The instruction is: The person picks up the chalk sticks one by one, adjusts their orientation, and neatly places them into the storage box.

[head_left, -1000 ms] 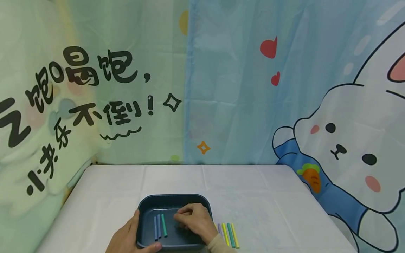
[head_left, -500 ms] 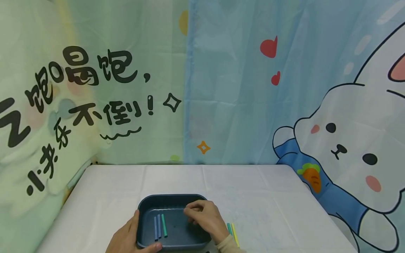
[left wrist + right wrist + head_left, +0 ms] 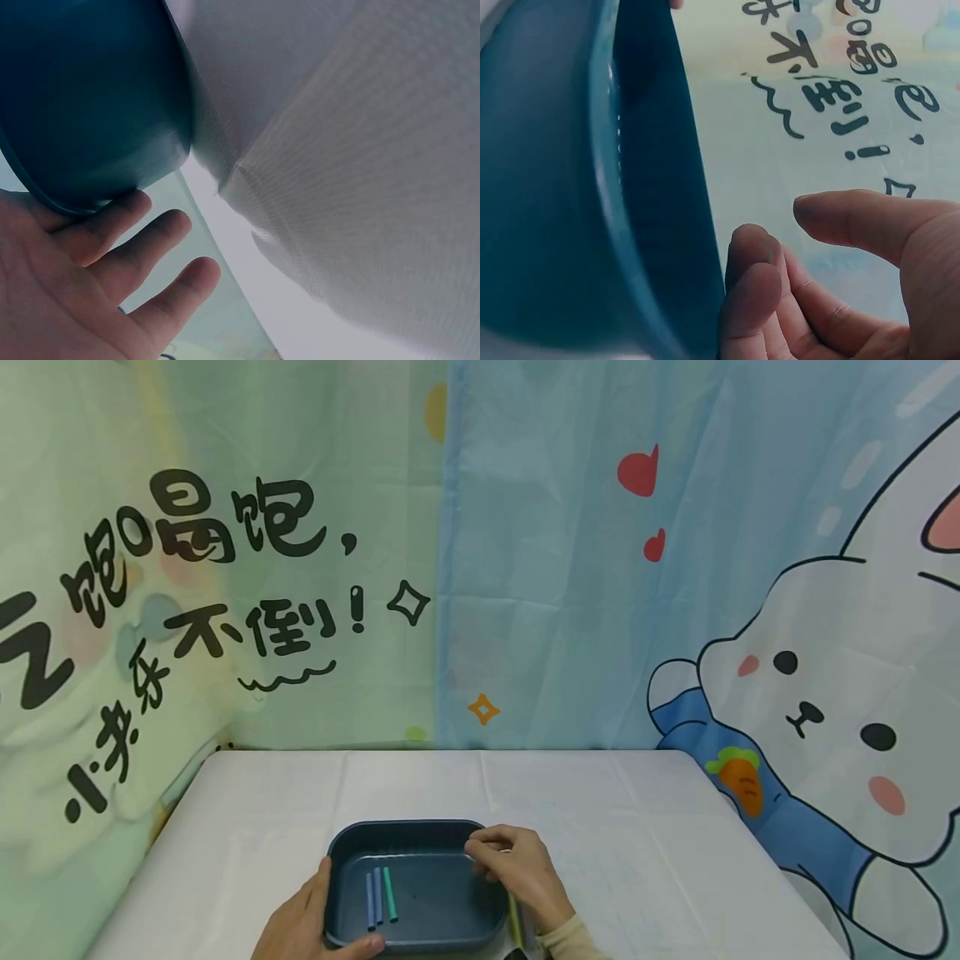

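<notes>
A dark blue rounded tray [image 3: 438, 935] sits near the front of the table. Inside it, toward the left, two blue sticks [image 3: 373, 897] and one green stick [image 3: 390, 895] lie side by side. My left hand [image 3: 300, 917] holds the tray's near left corner, its thumb on the front rim. In the left wrist view, fingertips touch the tray's outer wall [image 3: 112, 97], with the other fingers spread below. At the tray's right rim is my right hand [image 3: 517, 868], thumb apart from the bent fingers [image 3: 754, 292] and nothing seen between them. A yellow stick [image 3: 515, 920] shows beside the tray, partly hidden.
The table [image 3: 637, 860] carries a white cloth. Behind it hangs a printed curtain [image 3: 562, 610] with lettering and a rabbit. A small black object [image 3: 516, 954] shows at the bottom edge, below the right wrist.
My right hand has moved right, from over the tray's middle to its right rim. The arm now covers most of the sticks seen right of the tray. The left hand stays put.
</notes>
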`<state>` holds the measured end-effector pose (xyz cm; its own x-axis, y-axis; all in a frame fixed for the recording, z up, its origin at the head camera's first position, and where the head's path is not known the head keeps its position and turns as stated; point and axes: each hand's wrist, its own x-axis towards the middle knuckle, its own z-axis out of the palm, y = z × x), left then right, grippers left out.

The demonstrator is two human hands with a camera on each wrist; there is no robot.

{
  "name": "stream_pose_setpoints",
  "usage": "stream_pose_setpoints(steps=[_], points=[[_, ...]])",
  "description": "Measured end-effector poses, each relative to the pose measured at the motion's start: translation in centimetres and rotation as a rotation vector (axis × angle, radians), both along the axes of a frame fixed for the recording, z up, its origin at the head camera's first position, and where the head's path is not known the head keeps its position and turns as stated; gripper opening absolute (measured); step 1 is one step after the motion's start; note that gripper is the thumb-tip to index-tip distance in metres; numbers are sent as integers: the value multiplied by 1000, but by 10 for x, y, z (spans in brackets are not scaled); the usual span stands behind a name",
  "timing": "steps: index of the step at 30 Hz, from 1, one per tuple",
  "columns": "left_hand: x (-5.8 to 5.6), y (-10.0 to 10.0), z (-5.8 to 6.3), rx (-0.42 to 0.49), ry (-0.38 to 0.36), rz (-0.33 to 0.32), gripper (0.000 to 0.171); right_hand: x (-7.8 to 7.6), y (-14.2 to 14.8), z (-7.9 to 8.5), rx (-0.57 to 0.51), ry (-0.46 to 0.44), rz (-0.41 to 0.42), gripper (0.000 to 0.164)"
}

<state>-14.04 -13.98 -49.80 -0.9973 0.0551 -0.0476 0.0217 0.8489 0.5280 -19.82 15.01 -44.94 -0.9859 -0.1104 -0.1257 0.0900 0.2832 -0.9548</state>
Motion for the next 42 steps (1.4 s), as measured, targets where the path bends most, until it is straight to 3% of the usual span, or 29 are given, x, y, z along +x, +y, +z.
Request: stream_pose_setpoints(steps=[12, 19, 35, 42], points=[[1, -2, 1, -8, -12, 7, 138, -1, 24, -8, 28, -18, -135, 34], [1, -2, 0, -3, -25, 8, 139, 1, 40, -8, 132, 2, -202, 32], [1, -1, -1, 6, 22, -1, 136, 14, 79, -27, 341, -114, -286, 31], [0, -1, -1, 16, 21, -6, 135, 23, 93, -34, 468, -109, -265, 30]])
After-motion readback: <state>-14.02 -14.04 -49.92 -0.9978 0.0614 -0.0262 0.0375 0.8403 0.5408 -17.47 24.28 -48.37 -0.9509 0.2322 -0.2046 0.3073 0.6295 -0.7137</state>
